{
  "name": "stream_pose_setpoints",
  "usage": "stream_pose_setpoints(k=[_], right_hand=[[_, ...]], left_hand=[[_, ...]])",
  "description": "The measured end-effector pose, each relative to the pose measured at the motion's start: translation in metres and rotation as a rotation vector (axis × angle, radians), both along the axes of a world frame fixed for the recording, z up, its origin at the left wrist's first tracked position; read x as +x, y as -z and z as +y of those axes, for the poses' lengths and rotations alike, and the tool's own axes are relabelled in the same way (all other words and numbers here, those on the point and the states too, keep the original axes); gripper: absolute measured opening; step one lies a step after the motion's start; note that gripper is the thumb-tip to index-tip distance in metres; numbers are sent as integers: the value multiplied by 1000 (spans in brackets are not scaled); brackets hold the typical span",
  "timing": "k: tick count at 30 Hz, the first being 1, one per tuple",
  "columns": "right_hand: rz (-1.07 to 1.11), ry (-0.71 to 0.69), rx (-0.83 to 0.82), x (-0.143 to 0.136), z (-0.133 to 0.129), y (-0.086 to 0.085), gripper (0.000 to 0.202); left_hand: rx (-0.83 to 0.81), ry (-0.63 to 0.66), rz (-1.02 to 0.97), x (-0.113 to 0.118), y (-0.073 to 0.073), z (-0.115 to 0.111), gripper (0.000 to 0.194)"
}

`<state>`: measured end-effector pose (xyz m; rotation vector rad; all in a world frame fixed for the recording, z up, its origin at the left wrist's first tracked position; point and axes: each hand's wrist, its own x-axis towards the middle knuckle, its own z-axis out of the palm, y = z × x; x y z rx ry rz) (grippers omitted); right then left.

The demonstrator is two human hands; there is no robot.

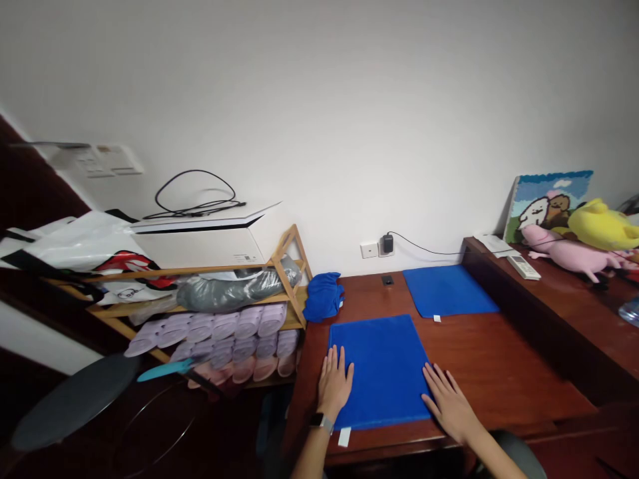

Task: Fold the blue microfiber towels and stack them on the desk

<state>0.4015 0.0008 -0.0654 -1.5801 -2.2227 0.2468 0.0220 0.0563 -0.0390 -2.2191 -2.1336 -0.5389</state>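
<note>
Hands flat — blue towel edges

A plain white wall rises behind a dark reddish wooden desk. A bamboo shelf rack stands at the desk's left end, and a wall socket sits just above the desktop.
</note>
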Motion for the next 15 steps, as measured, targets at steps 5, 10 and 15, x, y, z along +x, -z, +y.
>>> stream_pose_setpoints(k=[5, 10, 15], right_hand=[[67, 84, 23, -19, 55, -37, 60], [9, 57, -102, -58, 137, -53, 62], [-79, 68, -129, -68, 148, -28, 67]], left_hand=[[50, 169, -20, 36, -22, 27, 57], [-70, 397, -34, 130, -28, 73, 57], [-97, 330, 13, 133, -5, 88, 59]])
